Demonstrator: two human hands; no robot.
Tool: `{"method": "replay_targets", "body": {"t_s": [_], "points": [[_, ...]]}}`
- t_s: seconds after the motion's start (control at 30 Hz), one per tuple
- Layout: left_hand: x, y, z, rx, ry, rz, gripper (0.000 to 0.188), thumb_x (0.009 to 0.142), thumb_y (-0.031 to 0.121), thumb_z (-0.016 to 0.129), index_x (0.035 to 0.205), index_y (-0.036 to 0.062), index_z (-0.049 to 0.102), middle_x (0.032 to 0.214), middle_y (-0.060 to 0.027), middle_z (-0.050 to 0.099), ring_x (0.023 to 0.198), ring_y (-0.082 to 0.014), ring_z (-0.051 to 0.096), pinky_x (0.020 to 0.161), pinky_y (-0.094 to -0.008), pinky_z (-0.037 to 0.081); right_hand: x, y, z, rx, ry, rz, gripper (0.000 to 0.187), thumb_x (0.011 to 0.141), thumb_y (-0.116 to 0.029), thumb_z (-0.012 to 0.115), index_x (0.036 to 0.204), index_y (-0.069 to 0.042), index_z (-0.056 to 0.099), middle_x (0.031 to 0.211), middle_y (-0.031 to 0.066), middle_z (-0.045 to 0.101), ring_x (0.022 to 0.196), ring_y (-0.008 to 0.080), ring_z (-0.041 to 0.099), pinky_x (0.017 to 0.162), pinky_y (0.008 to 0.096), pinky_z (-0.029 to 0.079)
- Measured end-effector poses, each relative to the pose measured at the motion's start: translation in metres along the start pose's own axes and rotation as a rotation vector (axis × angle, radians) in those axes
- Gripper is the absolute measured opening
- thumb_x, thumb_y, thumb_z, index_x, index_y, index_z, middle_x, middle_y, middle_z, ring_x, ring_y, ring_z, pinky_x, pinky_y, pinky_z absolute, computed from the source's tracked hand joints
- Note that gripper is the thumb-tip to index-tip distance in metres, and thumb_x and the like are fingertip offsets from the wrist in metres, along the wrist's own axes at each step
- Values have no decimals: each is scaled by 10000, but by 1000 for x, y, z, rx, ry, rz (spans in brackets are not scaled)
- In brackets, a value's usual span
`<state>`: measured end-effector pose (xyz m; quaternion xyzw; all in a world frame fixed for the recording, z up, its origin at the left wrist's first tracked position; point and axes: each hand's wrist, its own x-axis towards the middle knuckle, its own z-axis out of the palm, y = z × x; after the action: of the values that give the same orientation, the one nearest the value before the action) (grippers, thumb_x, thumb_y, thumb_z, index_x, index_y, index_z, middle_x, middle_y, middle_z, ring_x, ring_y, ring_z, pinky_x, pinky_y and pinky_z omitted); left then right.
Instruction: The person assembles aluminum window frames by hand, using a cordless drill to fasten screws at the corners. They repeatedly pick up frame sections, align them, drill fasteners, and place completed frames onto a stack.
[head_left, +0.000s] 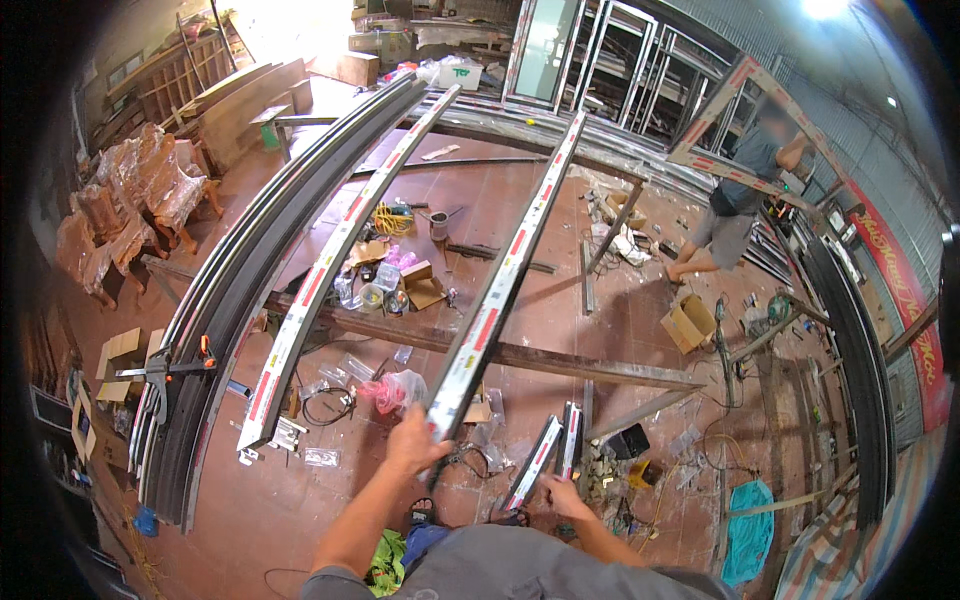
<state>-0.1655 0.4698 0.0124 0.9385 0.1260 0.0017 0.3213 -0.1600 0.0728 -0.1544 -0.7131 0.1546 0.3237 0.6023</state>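
Observation:
My left hand (415,443) is closed around the near end of a long metal frame bar (490,317) with white and red protective film. That bar slopes away over a crossbeam to the far support. Low on the right, my right hand (566,497) has its fingers curled against the edge of a short filmed frame bar (536,464); the fingertips are partly hidden. Just beyond it stands a second short bar (571,440). Left of my left hand, another long filmed bar (335,270) lies across the same supports, apart from the one I hold.
Dark long profiles (260,220) lie bundled at left, with a clamp (160,373) on them. A wooden crossbeam (520,355) runs under the bars. Cardboard boxes (690,323), plastic bags and tools litter the tiled floor. Right of centre, another person (745,175) stands by a filmed frame (690,135).

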Motion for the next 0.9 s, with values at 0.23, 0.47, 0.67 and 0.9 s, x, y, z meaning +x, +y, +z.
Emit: {"method": "replay_targets", "body": {"t_s": [0.23,0.47,0.67,0.9], "points": [[7,152,128,-63,-130,54,999,809,578,789,1405,-82,335,1210,-354,608,1016,-527,677,863,-569,566,0,-60,13,219,155,-110,706,1055,-674,419,1063,-37,722,808,42,638,701,144,614,684,307,518],[12,160,156,-406,-463,232,905,916,563,720,1511,-59,439,1348,-344,608,1213,-451,638,1018,-499,517,-34,-79,-57,267,81,-276,505,1059,-490,584,1182,-9,679,941,45,715,793,155,672,730,308,544],[18,25,61,1,-45,14,655,868,462,772,1385,92,616,1292,-218,675,1169,-405,664,983,-500,534,-53,-98,-54,392,66,-333,392,1038,-356,594,1153,1,708,1022,47,724,848,154,680,782,316,539],[-32,-178,-137,339,712,-405,618,797,371,847,1280,46,640,1162,-220,686,1120,-409,646,958,-527,506,-15,-55,-84,466,33,-359,465,1010,-345,576,1308,7,633,1216,96,690,1101,223,668,1007,378,501]]}}
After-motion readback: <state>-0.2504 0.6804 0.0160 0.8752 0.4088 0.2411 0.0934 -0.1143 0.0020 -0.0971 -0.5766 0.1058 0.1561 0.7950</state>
